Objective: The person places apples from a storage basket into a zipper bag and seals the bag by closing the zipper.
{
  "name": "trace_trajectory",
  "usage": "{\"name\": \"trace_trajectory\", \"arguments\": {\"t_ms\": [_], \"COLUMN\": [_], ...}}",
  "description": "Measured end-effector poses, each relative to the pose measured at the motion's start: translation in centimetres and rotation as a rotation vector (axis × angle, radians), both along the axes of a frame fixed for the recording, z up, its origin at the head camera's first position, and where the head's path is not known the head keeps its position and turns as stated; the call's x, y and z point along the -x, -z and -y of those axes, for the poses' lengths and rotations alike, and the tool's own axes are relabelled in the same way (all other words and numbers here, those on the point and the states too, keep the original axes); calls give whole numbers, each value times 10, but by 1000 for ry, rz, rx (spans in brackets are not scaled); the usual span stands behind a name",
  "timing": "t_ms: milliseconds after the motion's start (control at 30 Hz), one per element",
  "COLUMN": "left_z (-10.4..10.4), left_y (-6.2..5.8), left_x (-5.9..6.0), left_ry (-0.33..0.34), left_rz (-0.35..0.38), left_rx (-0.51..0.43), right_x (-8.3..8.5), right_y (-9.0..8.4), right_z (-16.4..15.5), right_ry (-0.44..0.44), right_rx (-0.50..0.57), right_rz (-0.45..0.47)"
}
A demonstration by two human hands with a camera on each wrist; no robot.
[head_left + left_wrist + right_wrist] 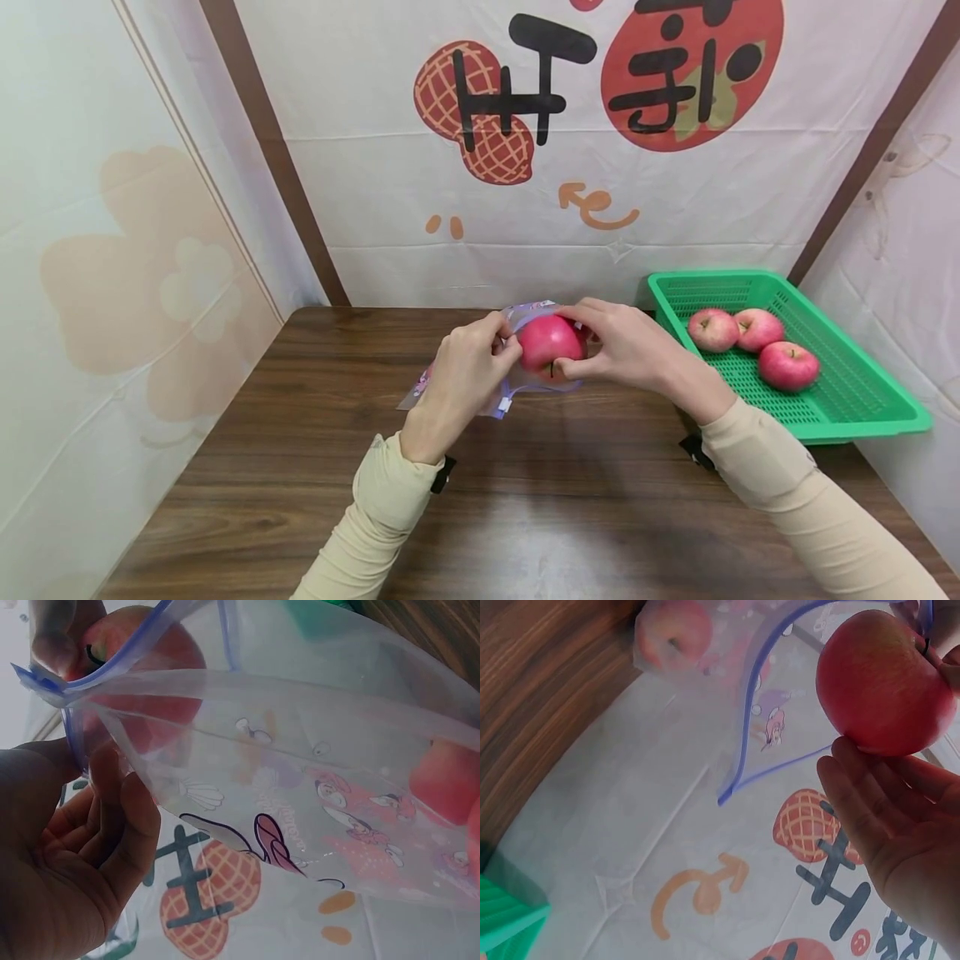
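Green basket: the green basket (840, 400) stood at the far right of the desk (300, 467) and held three apples (788, 367), two touching or nearly so at the back, one nearer the front.
Zip bag: the clear printed bag (300, 780) had its mouth parted along a blue-violet zip strip (744, 735); a pale slider (505, 406) sat at its near end, by the left hand.
Bag contents: at least one bagged apple (675, 634) lay deep inside, away from the mouth.
Held apple: the red apple (550, 342) was at the bag's mouth, between the two hands, stem toward the wearer.
Right hand: the right hand (630, 346) gripped that apple, thumb near the stem, other fingers against the opposite side, spread to its width.
Left hand: the left hand (465, 362) pinched the bag's edge, fingers curled with almost no gap.
Head view only: all three basket apples showed; the wrist cameras caught just bits of green.
Left wrist view only: two red shapes (448, 784) showed through the film at the right, one cut by the frame.
Right wrist view only: the bagged apple's stem hollow was visible.
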State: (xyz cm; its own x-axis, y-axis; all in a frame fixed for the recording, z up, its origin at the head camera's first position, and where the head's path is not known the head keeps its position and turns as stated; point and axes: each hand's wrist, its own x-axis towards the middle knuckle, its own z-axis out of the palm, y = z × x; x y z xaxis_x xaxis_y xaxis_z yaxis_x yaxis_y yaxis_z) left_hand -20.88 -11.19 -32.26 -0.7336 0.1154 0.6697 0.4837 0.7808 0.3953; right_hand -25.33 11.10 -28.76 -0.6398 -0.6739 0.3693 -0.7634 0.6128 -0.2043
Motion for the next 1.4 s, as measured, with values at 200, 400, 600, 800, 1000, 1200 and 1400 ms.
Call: {"name": "trace_trajectory", "arguments": {"t_ms": [200,400,600,800,1000,1200,1400], "left_z": [0,0,0,3,1,-1,-1], "left_y": [-1,-2,-2,-1,-2,1,3], "left_x": [-1,-1,2,4,5,4,4], "left_ry": [2,-2,1,-21,-7,5,7], "left_rz": [8,8,4,40,26,29,28], "left_rx": [-8,-11,-19,-28,-33,-28,-17], "right_x": [-3,-4,-3,-4,0,7,14], "right_y": [4,7,9,5,-1,-2,-8], "right_z": [4,8,11,-4,-30,-51,-66], "right_ry": [5,-11,-132,-136,-54,20,84], "right_rx": [-35,-32,71,99,117,122,146], "right_rz": [8,7,98,114,96,75,-1]}}
